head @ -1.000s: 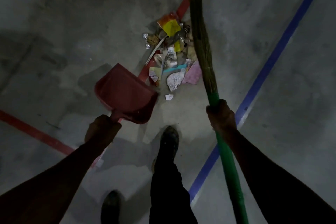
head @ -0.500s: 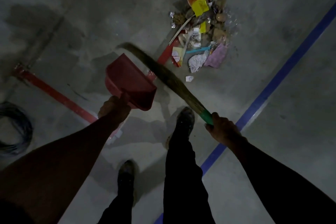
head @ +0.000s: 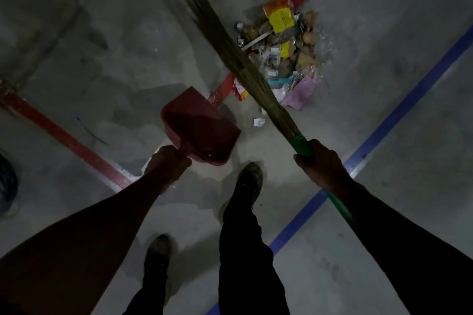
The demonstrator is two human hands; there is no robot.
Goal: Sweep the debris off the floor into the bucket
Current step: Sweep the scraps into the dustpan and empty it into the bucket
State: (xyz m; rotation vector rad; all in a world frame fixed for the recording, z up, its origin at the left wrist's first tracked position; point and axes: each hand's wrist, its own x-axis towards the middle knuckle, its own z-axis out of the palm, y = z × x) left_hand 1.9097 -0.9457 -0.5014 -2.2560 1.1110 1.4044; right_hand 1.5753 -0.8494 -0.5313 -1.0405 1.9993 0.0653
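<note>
Dim grey concrete floor (head: pixel 107 41) carries a red painted line (head: pixel 66 139) meeting another, a blue line (head: pixel 399 115), and dark coiled cable (head: pixel 6 186) at the edge.

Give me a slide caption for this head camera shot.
Left hand holding a red dustpan, right hand gripping a broom raised over a debris pile.

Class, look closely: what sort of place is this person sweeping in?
Probably a warehouse, workshop or parking area: bare concrete floor marked with a painted red line and blue line.
</note>
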